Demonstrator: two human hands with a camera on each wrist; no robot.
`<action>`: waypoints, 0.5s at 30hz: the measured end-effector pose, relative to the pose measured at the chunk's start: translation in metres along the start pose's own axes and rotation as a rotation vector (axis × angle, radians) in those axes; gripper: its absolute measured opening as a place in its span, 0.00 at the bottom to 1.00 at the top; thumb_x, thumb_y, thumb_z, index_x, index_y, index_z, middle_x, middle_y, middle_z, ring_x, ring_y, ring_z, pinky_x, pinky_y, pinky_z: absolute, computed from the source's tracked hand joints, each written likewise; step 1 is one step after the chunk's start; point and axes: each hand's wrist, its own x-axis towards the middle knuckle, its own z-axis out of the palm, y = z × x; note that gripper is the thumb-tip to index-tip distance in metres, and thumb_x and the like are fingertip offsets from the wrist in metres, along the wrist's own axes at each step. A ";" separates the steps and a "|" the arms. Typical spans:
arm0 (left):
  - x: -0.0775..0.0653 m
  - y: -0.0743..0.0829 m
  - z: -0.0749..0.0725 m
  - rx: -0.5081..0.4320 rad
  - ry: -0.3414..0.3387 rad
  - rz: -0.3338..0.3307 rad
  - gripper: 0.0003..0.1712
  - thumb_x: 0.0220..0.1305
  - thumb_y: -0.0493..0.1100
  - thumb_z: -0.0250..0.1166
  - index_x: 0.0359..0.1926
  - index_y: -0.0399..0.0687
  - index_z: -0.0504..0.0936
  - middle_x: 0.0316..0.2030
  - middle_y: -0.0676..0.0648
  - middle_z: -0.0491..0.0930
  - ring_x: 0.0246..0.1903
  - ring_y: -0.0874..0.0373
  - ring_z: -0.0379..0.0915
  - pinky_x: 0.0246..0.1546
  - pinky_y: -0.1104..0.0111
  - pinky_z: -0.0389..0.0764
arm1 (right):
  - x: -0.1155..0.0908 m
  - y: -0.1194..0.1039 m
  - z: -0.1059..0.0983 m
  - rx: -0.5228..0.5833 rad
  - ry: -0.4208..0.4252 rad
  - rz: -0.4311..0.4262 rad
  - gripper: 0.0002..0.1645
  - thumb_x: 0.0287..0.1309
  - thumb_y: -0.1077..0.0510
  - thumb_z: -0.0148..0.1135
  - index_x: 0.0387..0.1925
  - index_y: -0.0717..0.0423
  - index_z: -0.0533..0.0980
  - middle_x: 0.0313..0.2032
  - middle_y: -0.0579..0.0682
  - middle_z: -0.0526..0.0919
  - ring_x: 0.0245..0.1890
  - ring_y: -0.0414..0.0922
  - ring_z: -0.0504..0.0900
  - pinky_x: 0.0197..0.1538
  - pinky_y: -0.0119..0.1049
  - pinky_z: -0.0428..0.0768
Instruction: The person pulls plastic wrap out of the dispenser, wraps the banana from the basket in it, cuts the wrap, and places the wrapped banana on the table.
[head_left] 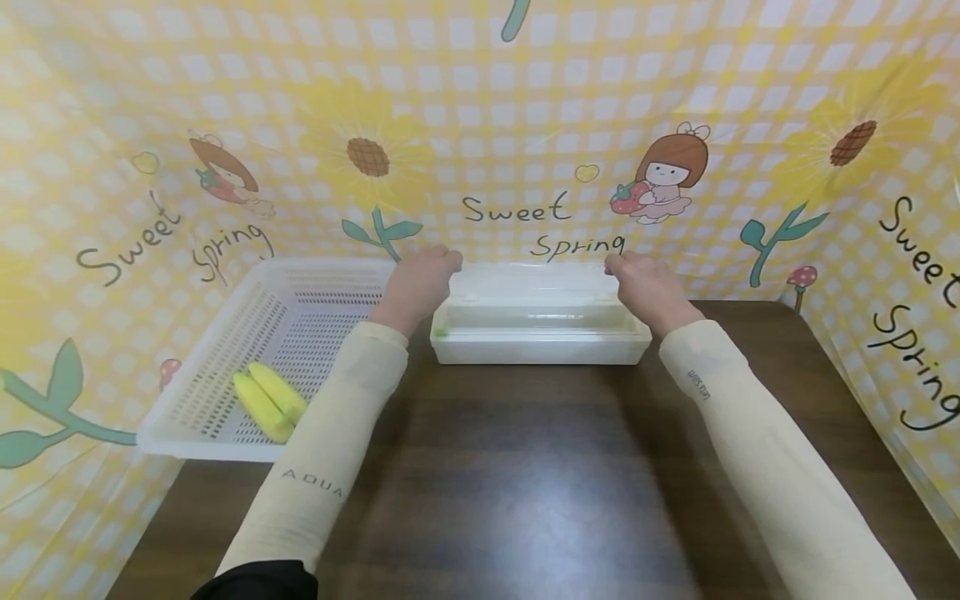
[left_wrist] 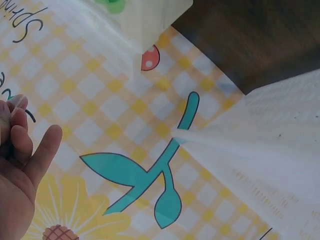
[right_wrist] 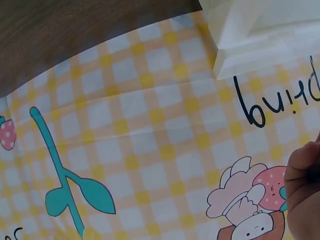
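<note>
A white oblong box stands at the back of the table, its translucent lid raised along the far side. At the lid's upper left corner, my left hand pinches the edge between thumb and fingers. My right hand pinches the upper right corner in the same way. Both wrist views catch only part of the hands: the left hand with curled fingers, the right hand cut off by the frame. Something green shows through the box's end wall.
Left of the box is a white perforated basket holding two yellow, elongated pieces that look like corn cobs. My left forearm crosses over its right side. A yellow checked cloth hangs behind and beside the dark wooden table.
</note>
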 end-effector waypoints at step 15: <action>0.000 -0.003 -0.018 0.086 0.016 0.089 0.17 0.63 0.23 0.56 0.50 0.39 0.80 0.45 0.40 0.81 0.46 0.42 0.77 0.46 0.53 0.80 | 0.005 -0.001 -0.014 -0.030 -0.003 -0.030 0.16 0.53 0.79 0.52 0.41 0.67 0.78 0.35 0.65 0.84 0.33 0.64 0.83 0.33 0.56 0.80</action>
